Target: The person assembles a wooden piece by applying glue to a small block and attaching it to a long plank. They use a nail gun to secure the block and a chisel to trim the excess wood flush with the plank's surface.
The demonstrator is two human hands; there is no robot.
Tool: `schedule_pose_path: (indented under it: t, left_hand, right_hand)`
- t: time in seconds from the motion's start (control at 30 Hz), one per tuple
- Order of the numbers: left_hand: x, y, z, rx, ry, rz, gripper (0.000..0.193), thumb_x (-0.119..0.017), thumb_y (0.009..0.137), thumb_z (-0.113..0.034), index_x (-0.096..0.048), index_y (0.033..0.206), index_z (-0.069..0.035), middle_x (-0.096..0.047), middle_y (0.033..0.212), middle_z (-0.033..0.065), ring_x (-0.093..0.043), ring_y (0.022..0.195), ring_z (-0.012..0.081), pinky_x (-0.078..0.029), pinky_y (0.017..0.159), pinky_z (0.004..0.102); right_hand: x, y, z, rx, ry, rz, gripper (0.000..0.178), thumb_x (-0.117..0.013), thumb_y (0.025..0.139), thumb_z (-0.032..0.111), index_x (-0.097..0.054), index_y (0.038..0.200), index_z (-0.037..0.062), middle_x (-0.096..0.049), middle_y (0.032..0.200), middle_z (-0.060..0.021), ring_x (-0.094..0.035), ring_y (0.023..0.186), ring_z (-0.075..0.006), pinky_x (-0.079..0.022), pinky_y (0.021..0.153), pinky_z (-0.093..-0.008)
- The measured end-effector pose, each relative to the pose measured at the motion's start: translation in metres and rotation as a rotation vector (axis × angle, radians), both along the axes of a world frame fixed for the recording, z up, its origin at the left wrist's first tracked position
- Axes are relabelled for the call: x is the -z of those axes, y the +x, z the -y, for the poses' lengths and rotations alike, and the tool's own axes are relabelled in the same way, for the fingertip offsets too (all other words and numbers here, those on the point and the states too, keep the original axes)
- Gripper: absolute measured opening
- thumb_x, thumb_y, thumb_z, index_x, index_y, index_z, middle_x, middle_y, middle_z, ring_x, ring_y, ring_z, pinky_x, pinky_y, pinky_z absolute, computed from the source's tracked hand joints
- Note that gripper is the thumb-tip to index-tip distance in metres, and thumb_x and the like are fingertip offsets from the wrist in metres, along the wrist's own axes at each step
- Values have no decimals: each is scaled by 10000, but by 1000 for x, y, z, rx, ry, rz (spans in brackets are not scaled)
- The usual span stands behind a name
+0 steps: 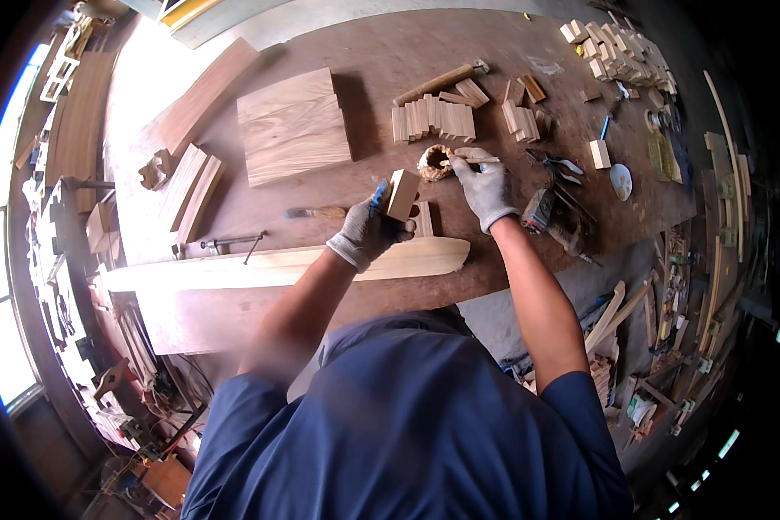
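Note:
My left hand (368, 232), in a grey work glove with blue on a fingertip, is closed around a small pale wood block (403, 194) held up off the table. My right hand (487, 190), gloved too, pinches a thin stick (478, 159). The stick's tip reaches the mouth of a crusted, brown-stained pot (433, 165). Just beyond the left hand stands another small wood piece (424, 220), partly hidden. Left of that hand lies a flat brush (317, 212). Under the left wrist runs a long pale board (312, 268) with a rounded right end.
Beyond the hands are a square wood panel (293, 128), a hammer (438, 84) and rows of small blocks (433, 120). Curved pieces (191, 195) and a clamp (232, 243) lie left. A power drill (555, 217), pliers (556, 163) and a white lid (620, 182) lie right.

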State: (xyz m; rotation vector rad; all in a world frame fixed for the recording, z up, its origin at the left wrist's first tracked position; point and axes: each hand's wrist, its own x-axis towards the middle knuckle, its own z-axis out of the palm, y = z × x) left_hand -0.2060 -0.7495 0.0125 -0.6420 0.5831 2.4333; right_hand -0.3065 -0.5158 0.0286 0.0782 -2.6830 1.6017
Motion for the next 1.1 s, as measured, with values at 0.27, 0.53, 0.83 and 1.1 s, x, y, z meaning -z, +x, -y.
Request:
schedule_pose_path:
  t: [0.27, 0.53, 0.83, 1.1]
  left_hand:
    - [-2, 3, 2, -26, 135, 56, 579, -509, 1123, -549, -574, 1483, -100, -694, 1321, 165, -676, 986, 279, -604, 734, 400]
    - [4, -1, -4, -33, 222, 134, 516, -513, 1132, -490, -579, 1470, -106, -700, 1214, 258, -669, 888, 330, -589, 774, 417]
    - [17, 5, 4, -4, 150, 6, 558, -489, 1143, -480, -584, 1465, -35, -726, 1207, 208, -711, 861, 291, -623, 751, 407]
    - [11, -1, -5, -11, 127, 28, 498, -506, 1141, -446, -594, 1442, -59, -715, 1220, 250, -694, 876, 340, -623, 788, 444]
  right_hand:
    - [-17, -15, -3, 11, 94, 58, 263, -679, 1024, 313, -789, 1024, 74, -783, 901, -180, -783, 842, -342, -601, 753, -448]
    - [6, -17, -9, -83, 165, 12, 246, -692, 1011, 315, -782, 987, 88, -768, 904, -198, -769, 857, -382, -600, 775, -471]
    - [-55, -2, -30, 288, -328, 260, 256, -709, 1062, 250, -753, 1103, 1, -779, 828, -92, -726, 633, -127, -561, 546, -269]
    - [-28, 2, -24, 280, -377, 313, 250, -702, 1076, 255, -738, 1123, 13, -783, 854, -105, -728, 619, -152, -581, 541, -275]
